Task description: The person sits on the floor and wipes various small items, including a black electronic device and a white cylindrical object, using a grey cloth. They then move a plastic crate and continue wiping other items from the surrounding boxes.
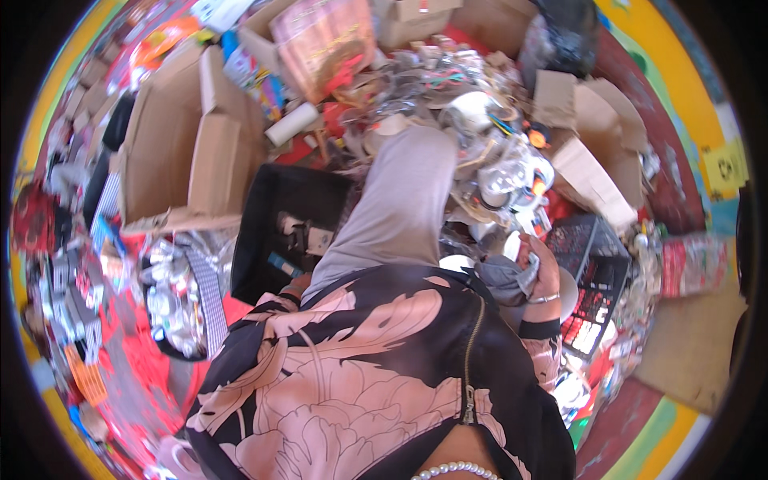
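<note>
My right hand point(544, 270) is at the right of my lap, its fingers curled against a crumpled blue-grey cloth point(506, 277). A bracelet and a dark cuff circle that wrist. Only a small part of my left hand point(299, 285) shows past my sleeve, beside the black bin point(260, 216); its fingers are hidden. Inside the bin lie a pale boxy piece point(318, 240) and a small blue item point(284, 265). Ahead of my knee spreads a heap of mixed plastic scrap point(448, 76), with clear plastic pieces point(506, 178) near my right hand.
A large open cardboard box point(164, 144) stands at the left, another point(604, 152) at the right. Near my right forearm is a black crate point(596, 260). A container of white and clear pieces point(172, 300) sits at lower left. A black bag point(564, 40) stands far right.
</note>
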The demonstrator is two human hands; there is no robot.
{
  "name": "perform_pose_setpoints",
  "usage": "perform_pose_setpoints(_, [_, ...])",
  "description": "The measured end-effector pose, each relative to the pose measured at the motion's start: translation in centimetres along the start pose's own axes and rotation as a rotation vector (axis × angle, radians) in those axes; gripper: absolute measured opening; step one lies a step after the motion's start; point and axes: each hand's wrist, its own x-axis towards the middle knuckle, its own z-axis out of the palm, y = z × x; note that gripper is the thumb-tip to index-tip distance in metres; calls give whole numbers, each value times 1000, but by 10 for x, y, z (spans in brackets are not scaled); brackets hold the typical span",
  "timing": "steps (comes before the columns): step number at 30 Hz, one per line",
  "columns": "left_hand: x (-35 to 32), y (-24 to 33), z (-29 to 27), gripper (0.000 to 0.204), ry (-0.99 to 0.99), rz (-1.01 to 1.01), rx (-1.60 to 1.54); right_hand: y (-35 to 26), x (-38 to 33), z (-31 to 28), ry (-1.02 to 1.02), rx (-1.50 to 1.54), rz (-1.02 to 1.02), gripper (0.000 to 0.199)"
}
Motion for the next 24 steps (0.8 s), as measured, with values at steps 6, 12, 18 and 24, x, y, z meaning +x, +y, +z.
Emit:
perform_pose_setpoints(6, [-16, -1, 19, 25, -24, -24, -86, 6, 13, 8, -29, 5, 134, 38])
perform_pose_setpoints(12, [-29, -9, 33, 24, -53, -64, -124, 12, 22, 9, 27, 20, 193, 37])
perform_pose_setpoints(18, [-32, -3, 26, 24, -61, -37, -109, 9, 24, 12, 54, -22, 210, 37])
perform_pose_setpoints(24, [-31, -64, -58, 28, 918, 41, 19, 11, 26, 7, 1, -56, 191, 30])
